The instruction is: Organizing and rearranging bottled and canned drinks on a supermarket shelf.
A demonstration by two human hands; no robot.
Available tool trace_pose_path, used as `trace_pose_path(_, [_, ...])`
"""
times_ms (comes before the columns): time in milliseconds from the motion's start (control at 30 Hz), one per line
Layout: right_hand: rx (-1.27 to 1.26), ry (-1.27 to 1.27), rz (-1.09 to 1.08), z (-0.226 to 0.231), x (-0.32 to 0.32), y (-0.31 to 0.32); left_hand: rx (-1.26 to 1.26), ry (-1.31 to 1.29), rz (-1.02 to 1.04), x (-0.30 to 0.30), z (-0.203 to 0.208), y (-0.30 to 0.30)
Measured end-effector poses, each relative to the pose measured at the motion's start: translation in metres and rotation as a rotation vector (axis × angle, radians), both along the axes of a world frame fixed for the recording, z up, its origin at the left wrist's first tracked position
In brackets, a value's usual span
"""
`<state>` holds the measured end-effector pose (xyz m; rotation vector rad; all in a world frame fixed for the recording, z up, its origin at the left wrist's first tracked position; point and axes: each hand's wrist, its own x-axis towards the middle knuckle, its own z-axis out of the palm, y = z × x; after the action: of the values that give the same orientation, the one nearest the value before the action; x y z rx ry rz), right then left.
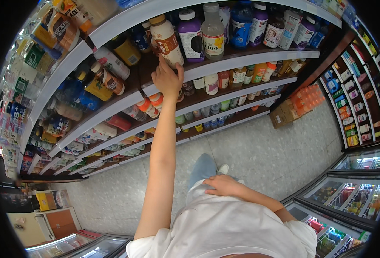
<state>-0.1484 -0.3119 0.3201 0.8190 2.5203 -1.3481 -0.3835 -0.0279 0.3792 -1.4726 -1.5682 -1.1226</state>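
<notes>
My left hand (168, 80) reaches up to a shelf, its thumb and fingers around the lower part of a cream-and-brown drink bottle (166, 39) with a tan cap. That bottle stands near the shelf's front edge, leaning slightly. Right beside it are a purple bottle (191, 34) with a white cap and a clear bottle (213, 32) of pale drink with a yellow-printed label. My right hand (224, 185) rests against my white shirt near the waist, holding nothing, its fingers stretched out.
More shelves (241, 66) of drinks run below and to the left. A cardboard box (283, 114) and a pack of orange bottles (307, 99) sit on the tiled floor (259, 150) at the shelf's right end. Glass-fronted coolers (349, 193) stand at the lower right.
</notes>
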Motion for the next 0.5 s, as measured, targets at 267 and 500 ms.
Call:
trace_pose_path(267, [0.014, -0.009, 0.013, -0.0006, 0.0006, 0.0022, 0.014, -0.025, -0.033, 0.0016, 0.0030, -0.0033])
trace_pose_path(500, [0.030, 0.061, -0.026, 0.0011, -0.0043, 0.0051, 0.006, -0.011, -0.027, 0.0022, 0.0028, -0.0036])
